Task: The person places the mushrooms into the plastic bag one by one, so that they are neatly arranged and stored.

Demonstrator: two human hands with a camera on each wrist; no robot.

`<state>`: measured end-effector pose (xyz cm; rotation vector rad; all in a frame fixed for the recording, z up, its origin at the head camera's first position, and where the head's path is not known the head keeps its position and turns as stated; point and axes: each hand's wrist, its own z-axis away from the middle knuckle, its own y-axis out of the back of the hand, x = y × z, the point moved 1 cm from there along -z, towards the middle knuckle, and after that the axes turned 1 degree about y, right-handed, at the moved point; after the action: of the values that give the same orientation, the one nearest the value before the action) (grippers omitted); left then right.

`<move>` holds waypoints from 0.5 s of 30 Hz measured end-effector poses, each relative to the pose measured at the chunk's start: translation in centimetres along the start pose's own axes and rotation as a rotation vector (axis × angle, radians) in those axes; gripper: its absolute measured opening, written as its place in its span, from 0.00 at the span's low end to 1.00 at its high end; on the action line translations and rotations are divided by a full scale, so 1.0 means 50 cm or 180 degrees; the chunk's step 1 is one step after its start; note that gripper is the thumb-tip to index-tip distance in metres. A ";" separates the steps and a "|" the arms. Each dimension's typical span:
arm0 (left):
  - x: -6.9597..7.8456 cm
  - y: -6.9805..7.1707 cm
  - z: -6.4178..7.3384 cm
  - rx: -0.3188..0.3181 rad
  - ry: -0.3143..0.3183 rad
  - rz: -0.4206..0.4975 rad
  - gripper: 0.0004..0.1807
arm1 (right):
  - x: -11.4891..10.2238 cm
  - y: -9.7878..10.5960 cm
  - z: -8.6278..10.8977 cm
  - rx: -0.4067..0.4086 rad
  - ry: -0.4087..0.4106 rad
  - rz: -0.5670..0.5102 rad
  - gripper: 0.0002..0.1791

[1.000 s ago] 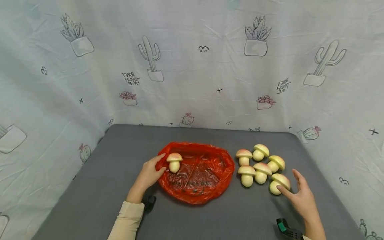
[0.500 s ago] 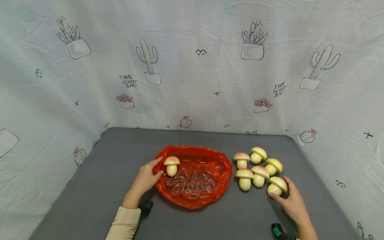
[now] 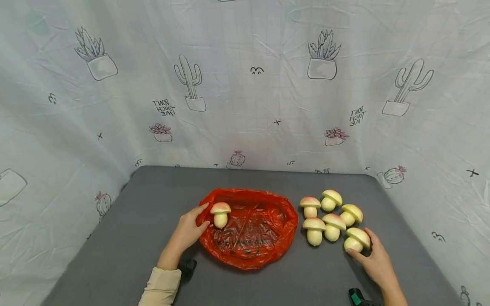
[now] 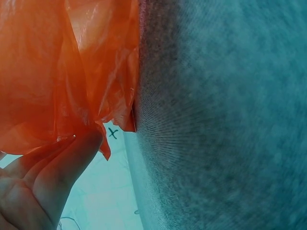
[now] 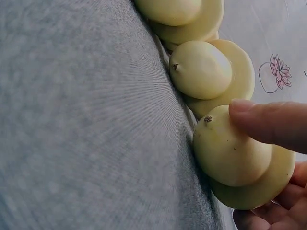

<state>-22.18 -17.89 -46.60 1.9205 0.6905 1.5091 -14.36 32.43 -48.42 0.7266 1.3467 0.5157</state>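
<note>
My left hand (image 3: 187, 230) holds the left rim of an open red plastic bag (image 3: 285, 248), thumb and fingers spread along its edge. Close up in the left wrist view, the fingers (image 4: 72, 165) meet the thin bag wall (image 4: 43, 86). One artificial mushroom (image 3: 220, 215) with a pinkish cap lies inside the bag near that hand. On the right, my right hand (image 3: 377, 262) grips the nearest mushroom (image 3: 354, 243) of a group. Its thumb (image 5: 268, 122) presses the pale stem in the right wrist view, while the other fingers curl behind the cap.
Several more mushrooms lie grouped between the bag and my right hand, including one at the back (image 3: 331, 199) and one at the front left (image 3: 314, 231). All rest on a grey tabletop (image 3: 291, 284). A cactus-printed curtain (image 3: 229, 106) surrounds the table's back and sides.
My right hand has moved in from the right and closed round the nearest mushroom. My left hand stays at the bag's rim. The head view has shifted slightly.
</note>
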 end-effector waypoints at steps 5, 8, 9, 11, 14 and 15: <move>0.001 0.003 -0.001 0.0042 -0.0013 -0.0003 0.31 | 0.000 0.001 -0.002 0.0032 0.0002 0.0002 0.58; 0.002 0.002 -0.001 0.0039 -0.0017 0.0021 0.30 | 0.004 0.000 0.000 0.0055 -0.0014 -0.0018 0.57; 0.002 0.002 0.001 0.0040 -0.0023 0.0017 0.30 | 0.006 0.000 0.001 0.0056 -0.0021 -0.0027 0.57; 0.001 0.000 0.004 0.0040 -0.0011 0.0019 0.30 | 0.010 0.000 0.002 0.0079 -0.0019 -0.0033 0.56; 0.000 -0.001 0.005 0.0054 -0.0020 0.0007 0.30 | 0.013 0.001 0.001 0.0086 -0.0032 -0.0031 0.56; 0.000 -0.001 0.004 0.0071 -0.0026 0.0010 0.30 | 0.013 0.001 -0.001 0.0077 -0.0032 -0.0036 0.56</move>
<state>-21.99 -17.88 -46.66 1.9442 0.7038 1.5005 -14.29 32.95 -48.82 0.7402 1.3491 0.4870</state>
